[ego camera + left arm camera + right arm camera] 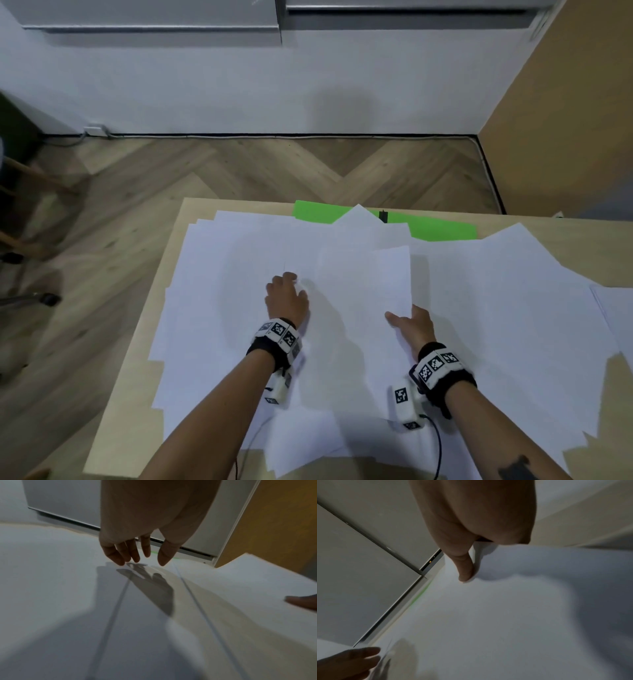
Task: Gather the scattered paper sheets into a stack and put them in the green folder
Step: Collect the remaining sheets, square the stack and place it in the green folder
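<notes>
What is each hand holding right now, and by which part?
The right hand pinches a paper sheet at its near right corner. The left hand holds nothing; its fingers hover over the papers.

I count one green folder (442,226) on the table (144,322), at its far edge, and many white paper sheets (219,308) overlapping before it (too layered to number), plus my two hands.

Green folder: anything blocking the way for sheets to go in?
Yes. Loose white paper sheets overlap the flat green folder's near edge at the table's far side; it looks closed. Neither hand touches it.
</notes>
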